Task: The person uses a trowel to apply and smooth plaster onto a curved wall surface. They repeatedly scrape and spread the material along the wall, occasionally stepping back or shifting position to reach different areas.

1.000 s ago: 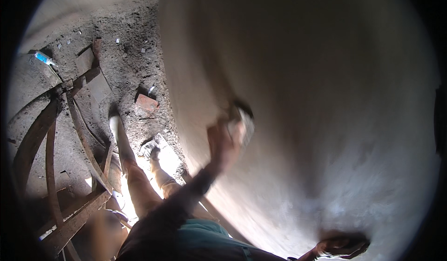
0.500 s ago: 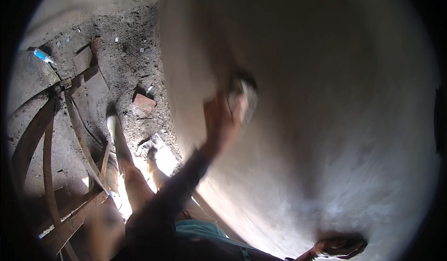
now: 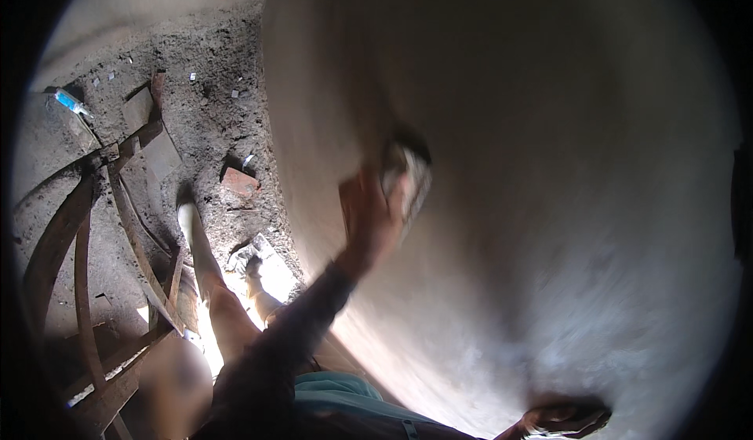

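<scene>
The left hand has moved forward, grip around a blurred pale object; right hand's unclear.

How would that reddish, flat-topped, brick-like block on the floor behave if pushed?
The reddish, brick-like block would probably feel stiff and rather heavy, given its masonry look. Its flat top and straight edges suggest it won't readily roll. The rough grey dirt floor would likely make it drag rather than glide.
</scene>
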{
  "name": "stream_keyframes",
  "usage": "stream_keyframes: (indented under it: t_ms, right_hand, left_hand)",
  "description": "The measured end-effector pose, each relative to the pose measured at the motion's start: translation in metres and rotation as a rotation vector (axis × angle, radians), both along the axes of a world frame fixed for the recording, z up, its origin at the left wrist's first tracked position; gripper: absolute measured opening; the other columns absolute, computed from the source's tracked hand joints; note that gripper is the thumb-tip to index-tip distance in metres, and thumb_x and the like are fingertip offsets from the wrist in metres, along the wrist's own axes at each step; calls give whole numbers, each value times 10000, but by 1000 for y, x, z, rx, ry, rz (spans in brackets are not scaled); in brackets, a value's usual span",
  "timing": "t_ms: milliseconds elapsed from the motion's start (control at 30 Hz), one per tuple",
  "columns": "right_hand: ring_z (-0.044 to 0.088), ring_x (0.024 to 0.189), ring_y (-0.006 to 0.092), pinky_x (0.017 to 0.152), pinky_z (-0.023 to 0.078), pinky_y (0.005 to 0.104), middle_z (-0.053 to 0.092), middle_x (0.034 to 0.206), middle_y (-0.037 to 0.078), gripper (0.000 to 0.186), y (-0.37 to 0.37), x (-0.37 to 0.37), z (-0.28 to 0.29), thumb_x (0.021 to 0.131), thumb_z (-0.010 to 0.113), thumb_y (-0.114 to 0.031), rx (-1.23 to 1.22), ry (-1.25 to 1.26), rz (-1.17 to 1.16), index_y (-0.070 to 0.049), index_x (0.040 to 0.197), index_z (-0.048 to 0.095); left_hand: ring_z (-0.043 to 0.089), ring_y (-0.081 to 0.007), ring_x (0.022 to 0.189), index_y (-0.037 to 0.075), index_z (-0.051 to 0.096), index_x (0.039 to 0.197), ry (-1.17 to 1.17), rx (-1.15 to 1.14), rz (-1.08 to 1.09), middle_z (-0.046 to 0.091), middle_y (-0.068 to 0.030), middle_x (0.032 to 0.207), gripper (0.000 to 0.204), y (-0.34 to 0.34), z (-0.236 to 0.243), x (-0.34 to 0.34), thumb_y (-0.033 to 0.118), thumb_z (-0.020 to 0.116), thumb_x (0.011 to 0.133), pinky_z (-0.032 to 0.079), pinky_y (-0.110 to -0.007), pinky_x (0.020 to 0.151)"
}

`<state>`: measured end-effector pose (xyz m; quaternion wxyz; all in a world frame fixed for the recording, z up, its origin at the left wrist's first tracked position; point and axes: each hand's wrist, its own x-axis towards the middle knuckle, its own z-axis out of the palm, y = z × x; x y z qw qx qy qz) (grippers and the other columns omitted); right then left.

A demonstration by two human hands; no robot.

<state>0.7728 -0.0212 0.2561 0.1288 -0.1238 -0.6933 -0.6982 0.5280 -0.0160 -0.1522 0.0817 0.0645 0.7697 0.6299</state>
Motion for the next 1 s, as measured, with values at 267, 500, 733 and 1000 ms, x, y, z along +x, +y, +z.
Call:
stream_keyframes:
  t_ms: [267,500,733,1000]
  right_hand:
    - [513,1316,457,1094,427,576,510,1431,299,474,22,-6,1,1101,352,-245,42,22,58,87,1405,500]
    - [519,1309,458,1089,432,575,513,1427,300,473,4,5,2,1101,352,-244,66,0,30,89,1402,501]
    - [524,1303,459,1084,438,574,516,1423,301,472,9,-5,3,1101,352,-243,80,12,88,90,1399,503]
    - [530,1295,460,1078,444,573,520,1418,303,470,5,4,8,1101,352,-241,59,5,102,92,1395,506]
  left_hand:
    - [648,-499,950,-14,520,1321,279,121,192,661,-331,1052,542,58,20,-249,432,556,1014,509,-557,823]
    - [630,-516,878,-29,520,1241,173,153,82,657,-311,1002,577,44,17,-224,495,562,1004,488,-585,778]
    - [634,-332,937,31,585,1125,61,276,-324,646,-183,1068,501,-62,58,134,326,846,814,463,-467,830]
    - [590,-516,1021,-50,506,1231,-196,-50,33,614,-337,1101,528,9,-42,-31,439,543,1037,450,-577,903]
